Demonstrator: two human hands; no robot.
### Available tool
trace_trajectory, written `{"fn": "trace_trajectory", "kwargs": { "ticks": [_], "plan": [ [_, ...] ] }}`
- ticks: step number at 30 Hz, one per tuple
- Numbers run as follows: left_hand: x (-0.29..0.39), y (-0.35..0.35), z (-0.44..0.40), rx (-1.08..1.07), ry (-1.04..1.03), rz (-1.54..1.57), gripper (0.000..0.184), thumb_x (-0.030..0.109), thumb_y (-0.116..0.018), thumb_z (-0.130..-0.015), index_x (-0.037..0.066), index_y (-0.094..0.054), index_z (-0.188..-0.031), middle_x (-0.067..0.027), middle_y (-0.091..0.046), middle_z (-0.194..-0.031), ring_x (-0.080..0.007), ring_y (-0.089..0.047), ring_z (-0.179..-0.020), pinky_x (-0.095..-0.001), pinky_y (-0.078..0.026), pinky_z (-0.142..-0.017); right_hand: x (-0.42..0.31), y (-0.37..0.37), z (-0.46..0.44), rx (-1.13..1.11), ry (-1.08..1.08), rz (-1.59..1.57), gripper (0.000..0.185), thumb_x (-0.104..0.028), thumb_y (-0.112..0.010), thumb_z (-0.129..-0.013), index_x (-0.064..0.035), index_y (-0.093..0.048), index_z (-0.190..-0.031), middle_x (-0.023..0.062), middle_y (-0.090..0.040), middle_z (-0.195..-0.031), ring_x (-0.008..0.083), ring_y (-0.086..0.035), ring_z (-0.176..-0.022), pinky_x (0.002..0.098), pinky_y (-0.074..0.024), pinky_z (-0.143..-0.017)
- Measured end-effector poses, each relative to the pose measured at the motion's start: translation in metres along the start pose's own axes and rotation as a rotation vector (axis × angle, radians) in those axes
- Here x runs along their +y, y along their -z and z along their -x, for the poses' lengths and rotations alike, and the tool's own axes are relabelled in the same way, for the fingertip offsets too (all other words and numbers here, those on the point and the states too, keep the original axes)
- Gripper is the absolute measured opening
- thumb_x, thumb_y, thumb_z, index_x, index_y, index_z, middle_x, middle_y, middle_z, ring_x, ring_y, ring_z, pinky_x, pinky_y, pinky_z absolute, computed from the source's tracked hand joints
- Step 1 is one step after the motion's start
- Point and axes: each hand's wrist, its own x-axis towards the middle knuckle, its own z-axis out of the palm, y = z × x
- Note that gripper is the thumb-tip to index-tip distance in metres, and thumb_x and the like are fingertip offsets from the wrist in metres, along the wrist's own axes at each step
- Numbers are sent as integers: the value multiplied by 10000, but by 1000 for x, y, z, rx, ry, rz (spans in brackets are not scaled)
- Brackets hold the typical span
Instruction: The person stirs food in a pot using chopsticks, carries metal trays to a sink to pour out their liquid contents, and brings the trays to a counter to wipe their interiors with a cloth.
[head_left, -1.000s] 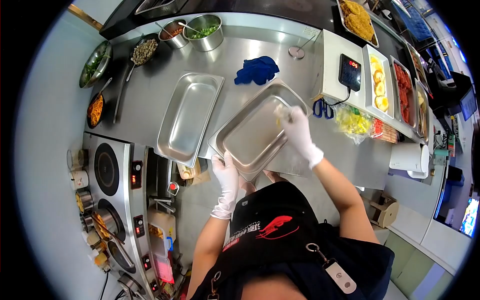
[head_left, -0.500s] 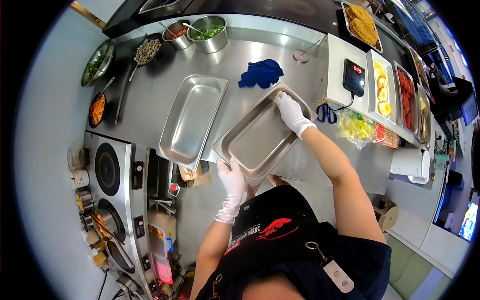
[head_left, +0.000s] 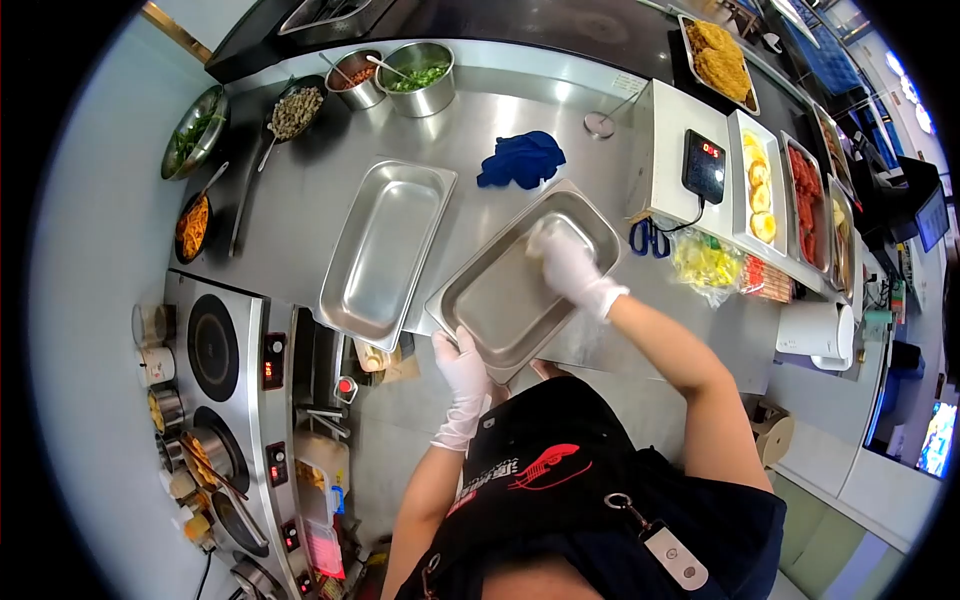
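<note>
A rectangular steel food pan lies at an angle on the counter in front of me. My left hand, in a white glove, grips the pan's near left rim. Inside the pan is my gloved right hand, slightly blurred, its fingers closed on a small pale wad against the inner surface. What the wad is made of cannot be made out. To the left lies a second steel pan with nothing in it. A crumpled blue cloth rests just beyond both pans.
Steel pots of chopped food and several bowls line the back left. Induction hobs stand at lower left. On the right are a digital scale, blue-handled scissors, a bagged vegetable and food trays.
My right hand has moved from the pan's far corner down toward its middle, with the pale wad. The left hand stays at the rim, and the pan has barely shifted.
</note>
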Motion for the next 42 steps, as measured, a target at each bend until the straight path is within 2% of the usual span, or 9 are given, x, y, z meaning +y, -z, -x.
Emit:
{"fn": "trace_trajectory", "kwargs": {
  "ticks": [5, 14, 18, 20, 25, 28, 33, 40, 42],
  "plan": [
    [1, -3, -2, 13, -51, 19, 133, 91, -526, -908, 12, -441, -842, -33, -493, -735, -100, -437, -662, -262, -415, -617, 69, 9, -32, -131, -161, 241, 273, 63, -473, -760, -56, -588, -977, 176, -590, -1010, 364, -578, -945, 406, -473, -820],
    [1, -5, -11, 7, -60, 20, 160, 105, -524, -913, 20, -421, -823, -21, -472, -705, -92, -417, -642, -256, -401, -596, -30, -20, 29, -394, -26, -149, 212, -1, -532, -733, -38, -616, -924, 199, -587, -960, 351, -601, -887, 399, -480, -836],
    [11, -1, -9, -27, -94, -44, 170, 110, -537, -908, 20, -424, -818, -26, -475, -674, -94, -417, -610, -264, -397, -563, 28, -1, -17, -35, 187, 287, 222, -62, -493, -813, -3, -566, -1015, 164, -592, -943, 327, -596, -877, 375, -514, -719],
    [11, -1, -8, -24, -127, -51, 171, 114, -546, -904, 23, -430, -818, -25, -476, -649, -94, -411, -586, -268, -392, -540, 44, 19, -39, -130, 182, 629, 191, -87, -480, -851, 1, -571, -993, 163, -591, -926, 303, -602, -877, 366, -518, -726],
    [31, -3, -3, -54, -66, -89, 145, 103, -537, -915, 4, -467, -836, -21, -501, -733, -87, -429, -662, -253, -409, -614, 73, 27, -23, -199, 121, 647, 163, -82, -468, -864, 0, -570, -961, 176, -597, -955, 316, -614, -868, 381, -516, -745],
    [31, -6, -2, -28, -145, -81, 152, 122, -553, -909, 6, -475, -850, -29, -510, -691, -94, -436, -618, -264, -408, -579, 61, 36, 9, -367, -145, 484, 150, -66, -488, -833, -35, -559, -961, 167, -597, -897, 332, -603, -834, 394, -501, -736],
    [27, -10, -4, 2, -355, -87, 160, 143, -571, -901, 5, -492, -876, -52, -544, -626, -114, -478, -548, -291, -421, -521, 46, 10, 34, -364, -130, 468, 73, -66, -559, -747, -42, -599, -804, 149, -609, -850, 334, -605, -799, 402, -497, -701],
    [25, -13, -3, -27, -297, -97, 175, 151, -560, -907, 5, -482, -849, -59, -532, -668, -122, -470, -600, -297, -424, -562, -42, -39, 53, -350, 238, 94, 104, -79, -552, -736, -31, -644, -726, 165, -624, -848, 325, -620, -782, 416, -506, -706],
    [20, -14, 0, -56, -205, -150, 186, 149, -547, -920, 12, -470, -819, -24, -478, -715, -95, -419, -662, -265, -406, -615, -69, -64, 63, -284, 115, 63, 141, -133, -526, -805, -55, -609, -721, 124, -605, -805, 338, -590, -727, 425, -482, -658]
  ]
}}
